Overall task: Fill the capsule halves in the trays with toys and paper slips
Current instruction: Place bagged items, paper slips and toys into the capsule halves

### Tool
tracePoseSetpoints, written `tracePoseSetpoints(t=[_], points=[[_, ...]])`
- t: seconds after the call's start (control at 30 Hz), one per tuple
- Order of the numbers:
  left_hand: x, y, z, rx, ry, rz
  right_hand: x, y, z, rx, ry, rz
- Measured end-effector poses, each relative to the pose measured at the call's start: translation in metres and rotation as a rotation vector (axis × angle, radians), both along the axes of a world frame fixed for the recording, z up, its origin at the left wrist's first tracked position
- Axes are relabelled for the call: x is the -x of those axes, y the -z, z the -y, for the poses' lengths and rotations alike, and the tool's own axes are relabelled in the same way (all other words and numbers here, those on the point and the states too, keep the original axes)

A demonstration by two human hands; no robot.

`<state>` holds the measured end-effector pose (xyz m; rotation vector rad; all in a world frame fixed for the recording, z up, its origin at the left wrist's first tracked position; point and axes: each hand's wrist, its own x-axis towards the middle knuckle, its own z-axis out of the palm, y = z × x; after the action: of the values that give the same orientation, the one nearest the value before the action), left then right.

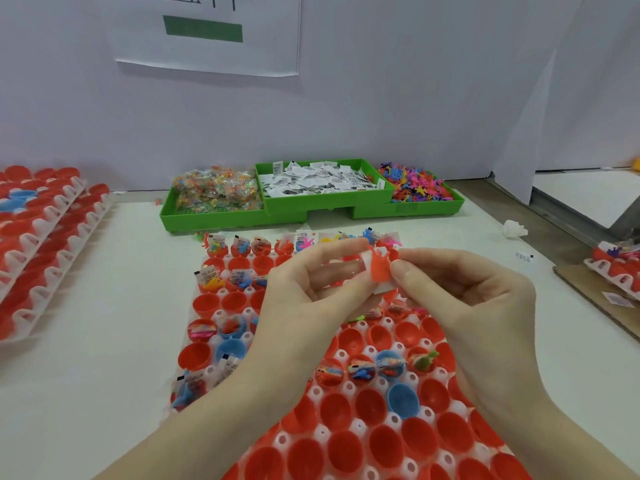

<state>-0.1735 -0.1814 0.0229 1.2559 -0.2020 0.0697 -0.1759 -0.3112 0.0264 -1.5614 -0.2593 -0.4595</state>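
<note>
Above the capsule tray (349, 389), left hand (304, 282) and right hand (460, 282) both pinch an orange toy (379, 266) with a paper slip (384, 288) between curled fingers (403, 268)

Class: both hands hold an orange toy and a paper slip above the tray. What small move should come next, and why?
Probably lower the orange toy and slip, pinched between left hand and right hand, into an empty red half; filled halves hold both.
</note>
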Motion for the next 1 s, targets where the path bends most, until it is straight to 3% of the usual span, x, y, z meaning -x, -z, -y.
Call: tracePoseSetpoints(t=[0.2,0.33,0.53,0.67,0.87,1.0], points=[[-0.003,0.0,0.002,-0.043,0.033,0.004,-0.001,0.0,0.009,0.082,0.052,-0.004],[-0.009,-0.001,0.01,-0.161,0.002,0.079,-0.004,-0.009,0.023,0.27,0.033,-0.05],[-0.021,0.012,0.029,-0.604,0.032,0.302,-0.014,-0.017,0.052,0.527,-0.109,-0.132],[-0.028,0.021,0.047,-0.725,0.113,0.289,-0.014,-0.002,0.064,0.716,-0.022,-0.061],[-0.03,0.039,0.067,-0.818,0.15,0.197,-0.019,0.037,0.086,0.593,0.059,-0.207],[-0.029,0.044,0.063,-1.25,0.081,0.362,-0.019,0.058,0.097,0.468,0.087,-0.281]])
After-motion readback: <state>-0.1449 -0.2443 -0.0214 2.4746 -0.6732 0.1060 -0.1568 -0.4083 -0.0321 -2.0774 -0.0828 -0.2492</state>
